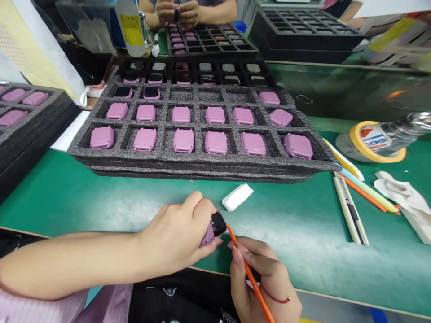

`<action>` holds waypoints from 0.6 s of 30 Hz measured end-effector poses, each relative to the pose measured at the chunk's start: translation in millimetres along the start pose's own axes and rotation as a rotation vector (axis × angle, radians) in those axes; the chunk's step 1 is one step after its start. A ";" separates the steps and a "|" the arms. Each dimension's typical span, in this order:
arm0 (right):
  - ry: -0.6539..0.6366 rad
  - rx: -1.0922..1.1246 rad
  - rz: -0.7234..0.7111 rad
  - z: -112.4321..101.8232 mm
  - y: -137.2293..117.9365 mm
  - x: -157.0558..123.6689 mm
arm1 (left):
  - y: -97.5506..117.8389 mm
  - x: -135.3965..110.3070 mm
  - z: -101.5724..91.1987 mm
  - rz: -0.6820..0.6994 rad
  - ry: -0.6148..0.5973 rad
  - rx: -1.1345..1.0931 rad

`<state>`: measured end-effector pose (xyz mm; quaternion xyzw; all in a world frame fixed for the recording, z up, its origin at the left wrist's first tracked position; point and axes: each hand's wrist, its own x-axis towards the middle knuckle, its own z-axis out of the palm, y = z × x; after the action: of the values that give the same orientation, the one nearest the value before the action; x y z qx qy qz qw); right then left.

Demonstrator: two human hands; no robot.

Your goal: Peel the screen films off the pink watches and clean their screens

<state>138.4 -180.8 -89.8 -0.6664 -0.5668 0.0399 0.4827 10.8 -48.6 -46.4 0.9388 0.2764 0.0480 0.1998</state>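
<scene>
My left hand (182, 233) is closed around a pink watch body with a black screen (215, 226), held near the front edge of the green table (296, 224). My right hand (266, 278) pinches an orange stick (251, 273) like a pen, its tip touching the watch's edge. Just beyond lies a small white eraser-like block (237, 196). Behind it a grey foam tray (198, 159) holds several pink watch bodies (215, 142) in its cells, most face down.
A second foam tray (23, 121) with pink bodies sits at the left. Sticks and pens (357, 193), a tape roll (373, 141) and a white cloth (404, 193) lie at the right. Across the table another person's hands (178, 12) work over a black tray (208, 40).
</scene>
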 end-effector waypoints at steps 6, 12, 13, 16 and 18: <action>-0.006 -0.004 0.011 2.9 -4.3 -2.4 | -1.1 0.4 1.7 0.015 0.052 -0.018; 0.000 -0.005 0.038 3.3 -7.0 -2.3 | -1.3 -0.1 2.5 0.028 0.065 -0.033; -0.001 -0.006 0.038 3.3 -7.2 -2.0 | -1.4 -0.5 2.8 0.031 0.065 -0.032; 0.008 -0.012 0.049 3.6 -8.4 -2.1 | -1.5 -1.4 3.3 0.028 0.059 -0.046; 0.016 -0.010 0.059 4.0 -9.3 -2.4 | -1.8 -1.4 3.1 0.019 0.053 -0.064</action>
<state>128.5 -181.4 -86.8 -0.6855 -0.5432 0.0464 0.4826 9.4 -49.0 -49.8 0.9330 0.2709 0.0836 0.2218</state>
